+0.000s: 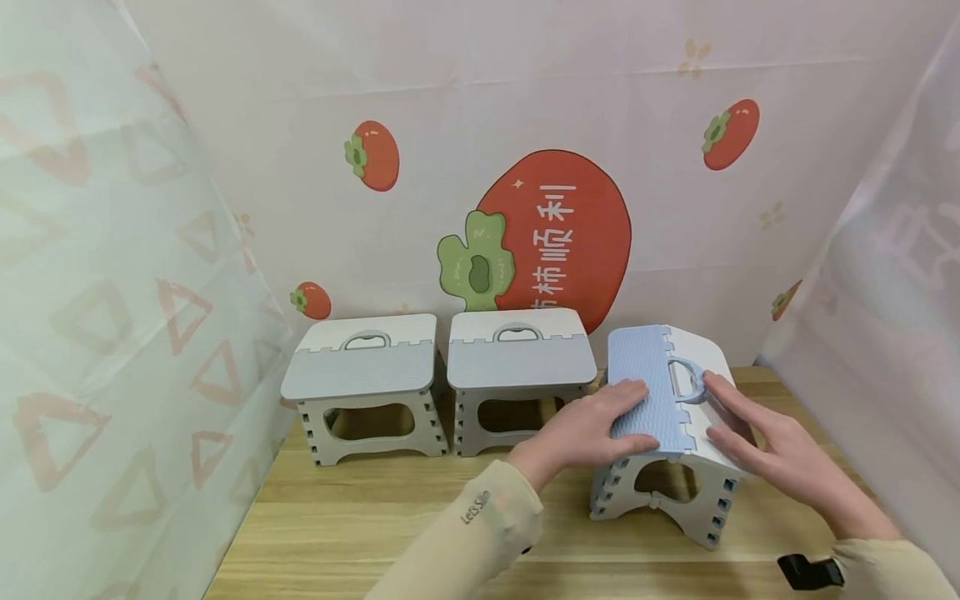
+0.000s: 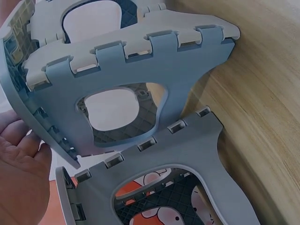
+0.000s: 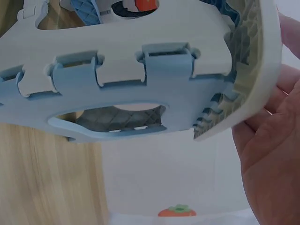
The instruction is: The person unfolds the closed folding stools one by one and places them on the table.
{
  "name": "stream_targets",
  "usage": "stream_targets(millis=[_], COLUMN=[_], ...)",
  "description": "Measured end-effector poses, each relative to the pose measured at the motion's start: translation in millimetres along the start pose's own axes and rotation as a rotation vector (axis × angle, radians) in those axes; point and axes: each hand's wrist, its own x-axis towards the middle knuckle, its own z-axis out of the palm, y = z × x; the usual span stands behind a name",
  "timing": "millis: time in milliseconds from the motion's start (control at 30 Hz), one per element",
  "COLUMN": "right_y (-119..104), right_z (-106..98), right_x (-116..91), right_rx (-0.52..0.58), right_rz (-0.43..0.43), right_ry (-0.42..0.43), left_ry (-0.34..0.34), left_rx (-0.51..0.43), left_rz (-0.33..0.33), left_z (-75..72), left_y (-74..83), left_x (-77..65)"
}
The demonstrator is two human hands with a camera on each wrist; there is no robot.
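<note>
A blue-and-white folding stool (image 1: pixel 637 358) stands on the right of the table, its two top halves meeting in a slight ridge. My left hand (image 1: pixel 592 425) rests on the blue half, fingers extended. My right hand (image 1: pixel 783 454) lies against the white half, fingertips by the blue carrying handle (image 1: pixel 687 382). In the left wrist view the left hand (image 2: pixel 21 176) is beside the top's edge, above the hinged legs (image 2: pixel 187 61). In the right wrist view the right hand (image 3: pixel 276 140) touches the outside of the white top half (image 3: pixel 262 70).
Two more folding stools with flat grey-and-white tops, a middle one (image 1: pixel 521 367) and a left one (image 1: pixel 360 371), stand in a row on the wooden table (image 1: pixel 337 525). Printed cloth walls (image 1: pixel 300 225) enclose the back and both sides.
</note>
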Motion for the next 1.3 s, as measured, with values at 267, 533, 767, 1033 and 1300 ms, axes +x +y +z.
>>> stream_targets(millis=[267, 533, 767, 1033, 1300], right_y=[1.5, 4.0, 6.3, 5.9, 6.7], right_z=[8.0, 13.6, 16.8, 17.9, 19.3], right_x=[2.4, 1.1, 0.3, 0.5, 0.5], right_rx=[-0.011, -0.052, -0.073, -0.075, -0.093], right_rz=[-0.057, -0.074, -0.098, -0.085, -0.087], right_ry=[0.002, 0.028, 0.04, 0.04, 0.05], left_ry=[-0.038, -0.043, -0.045, -0.047, -0.06], left_rx=[0.051, 0.071, 0.099, 0.137, 0.161], left_rz=[0.007, 0.008, 0.003, 0.018, 0.027], left_z=[0.6, 3.0, 3.7, 2.9, 2.9], left_y=[2.4, 0.8, 0.8, 0.9, 1.3], left_x=[1.5, 1.5, 2.2, 2.3, 3.2])
